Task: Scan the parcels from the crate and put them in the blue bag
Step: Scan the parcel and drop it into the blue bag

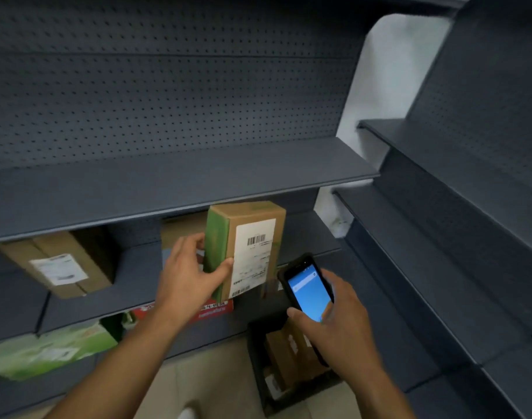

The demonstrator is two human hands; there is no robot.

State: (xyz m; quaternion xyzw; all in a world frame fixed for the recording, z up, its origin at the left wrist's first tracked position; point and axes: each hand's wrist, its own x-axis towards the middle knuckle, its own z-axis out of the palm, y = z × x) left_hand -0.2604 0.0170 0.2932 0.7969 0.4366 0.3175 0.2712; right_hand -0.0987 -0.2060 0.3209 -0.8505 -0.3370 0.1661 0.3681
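The cardboard parcel (252, 243) stands on end in the air before the dark shelving (174, 182), long axis near vertical, its white barcode label (252, 258) facing the camera. The left hand (192, 276) grips its green side, thumb on the front edge. Just right, the right hand (334, 316) holds a handheld scanner (307, 288), blue screen lit, above the black crate (258, 358) of parcels on the floor.

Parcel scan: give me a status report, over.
Left hand grips parcel, label toward camera. Right hand holds scanner, just right of label. Crate below holds more boxes. Nothing blocks the label.
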